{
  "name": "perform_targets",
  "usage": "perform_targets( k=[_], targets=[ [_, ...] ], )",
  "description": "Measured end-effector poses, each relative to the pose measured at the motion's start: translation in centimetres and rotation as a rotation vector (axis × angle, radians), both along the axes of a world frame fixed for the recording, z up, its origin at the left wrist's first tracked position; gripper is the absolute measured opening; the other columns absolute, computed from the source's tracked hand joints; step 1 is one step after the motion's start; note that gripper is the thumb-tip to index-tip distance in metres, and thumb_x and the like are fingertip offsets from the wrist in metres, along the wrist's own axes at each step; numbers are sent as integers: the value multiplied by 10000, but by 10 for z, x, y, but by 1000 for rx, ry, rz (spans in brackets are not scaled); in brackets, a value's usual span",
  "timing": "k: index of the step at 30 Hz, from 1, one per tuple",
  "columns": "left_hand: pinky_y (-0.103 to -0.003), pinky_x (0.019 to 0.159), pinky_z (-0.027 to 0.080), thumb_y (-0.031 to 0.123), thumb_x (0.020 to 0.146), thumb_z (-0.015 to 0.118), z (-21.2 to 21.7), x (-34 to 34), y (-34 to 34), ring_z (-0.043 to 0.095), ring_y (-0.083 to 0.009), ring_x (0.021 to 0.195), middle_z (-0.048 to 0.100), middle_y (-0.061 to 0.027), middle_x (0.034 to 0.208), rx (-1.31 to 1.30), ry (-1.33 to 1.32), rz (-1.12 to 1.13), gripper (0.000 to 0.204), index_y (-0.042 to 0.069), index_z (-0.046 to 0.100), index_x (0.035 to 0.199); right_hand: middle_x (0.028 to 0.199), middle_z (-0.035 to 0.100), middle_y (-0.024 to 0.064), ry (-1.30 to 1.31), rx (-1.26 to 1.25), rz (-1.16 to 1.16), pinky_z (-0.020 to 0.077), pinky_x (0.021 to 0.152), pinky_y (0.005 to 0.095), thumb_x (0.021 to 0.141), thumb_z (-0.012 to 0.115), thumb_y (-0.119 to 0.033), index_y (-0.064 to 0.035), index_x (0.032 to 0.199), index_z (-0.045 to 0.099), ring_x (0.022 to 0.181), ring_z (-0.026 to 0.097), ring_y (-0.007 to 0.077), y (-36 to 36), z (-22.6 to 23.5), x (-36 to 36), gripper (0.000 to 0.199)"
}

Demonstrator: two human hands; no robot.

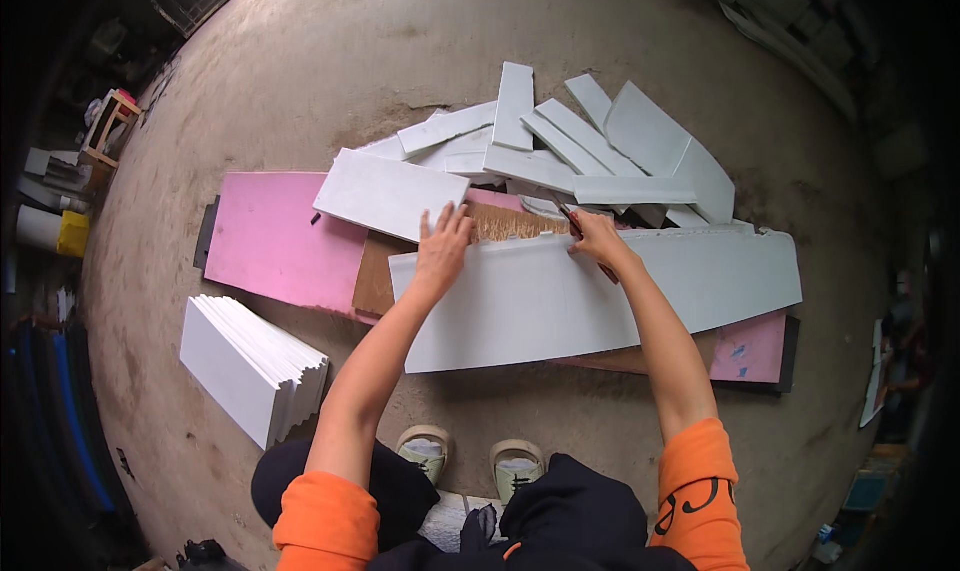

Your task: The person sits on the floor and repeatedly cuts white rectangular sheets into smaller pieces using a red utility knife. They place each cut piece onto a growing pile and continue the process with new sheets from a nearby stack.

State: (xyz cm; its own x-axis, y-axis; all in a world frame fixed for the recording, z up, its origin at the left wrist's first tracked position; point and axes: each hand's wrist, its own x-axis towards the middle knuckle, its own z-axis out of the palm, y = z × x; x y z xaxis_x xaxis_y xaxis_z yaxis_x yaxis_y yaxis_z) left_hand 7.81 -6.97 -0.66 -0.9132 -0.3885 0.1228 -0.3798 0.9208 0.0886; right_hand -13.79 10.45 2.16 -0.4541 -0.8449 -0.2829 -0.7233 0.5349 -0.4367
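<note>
A long white foam-like panel (520, 301) lies across the layered boards in front of me, its far edge ragged in places. My left hand (443, 251) rests on it with fingers stretched out, fingertips beside a smaller white rectangular piece (385, 193). In my right hand (600, 241) is a slim red-and-black cutter knife (571, 219), held at the panel's far edge; its blade tip is hard to make out. Between my hands, beyond that edge, a scored brown board (505, 223) shows rough pale fibres.
A pink board (280, 236) lies underneath, sticking out at both ends. Beyond it several white offcuts (640, 131) are heaped on the concrete floor (300, 81). At the near left stands a stack of white cut panels (235, 366). A wooden stool (110, 126) is farther off left.
</note>
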Motion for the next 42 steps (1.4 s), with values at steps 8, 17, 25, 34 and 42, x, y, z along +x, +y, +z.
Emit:
perform_targets(
  k=[8, 17, 25, 34, 42],
  targets=[
    [-401, 867, 387, 277, 764, 622, 88, -43, 24, 538, -272, 929, 541, -84, 982, 380, 151, -265, 360, 89, 513, 1052, 670, 547, 95, -59, -290, -184, 425, 610, 323, 555, 740, -32, -16, 749, 488, 640, 520, 215, 27, 87, -10, 319],
    [-362, 719, 368, 216, 705, 670, 156, -39, 42, 543, -239, 848, 527, -58, 911, 180, 335, -451, 295, 93, 516, 925, 688, 562, 127, 57, -513, -265, 442, 623, 344, 596, 694, -8, 7, 740, 501, 670, 562, 247, 75, 145, 31, 241],
    [-409, 755, 302, 178, 729, 644, 141, 18, 79, 519, -224, 963, 515, -55, 964, 189, 383, -359, 281, 113, 498, 959, 934, 531, 156, 446, -388, -275, 381, 807, 439, 690, 680, -145, -34, 903, 483, 967, 469, 332, 100, 146, 92, 311],
    [-439, 808, 263, 129, 696, 643, 130, 27, 86, 480, -244, 1016, 500, -74, 970, 145, 440, -413, 385, 112, 477, 1043, 825, 584, 291, 210, -300, -670, 438, 696, 520, 880, 433, -291, 7, 1027, 410, 812, 566, 445, 132, 180, 149, 333],
    [-454, 891, 210, 154, 669, 665, 141, 24, 103, 478, -173, 1015, 541, -5, 1007, 67, 442, -442, 376, 161, 525, 1018, 802, 595, 271, 233, -112, -556, 447, 709, 515, 874, 436, -310, -33, 988, 442, 814, 574, 439, 133, 154, 180, 300]
  ],
)
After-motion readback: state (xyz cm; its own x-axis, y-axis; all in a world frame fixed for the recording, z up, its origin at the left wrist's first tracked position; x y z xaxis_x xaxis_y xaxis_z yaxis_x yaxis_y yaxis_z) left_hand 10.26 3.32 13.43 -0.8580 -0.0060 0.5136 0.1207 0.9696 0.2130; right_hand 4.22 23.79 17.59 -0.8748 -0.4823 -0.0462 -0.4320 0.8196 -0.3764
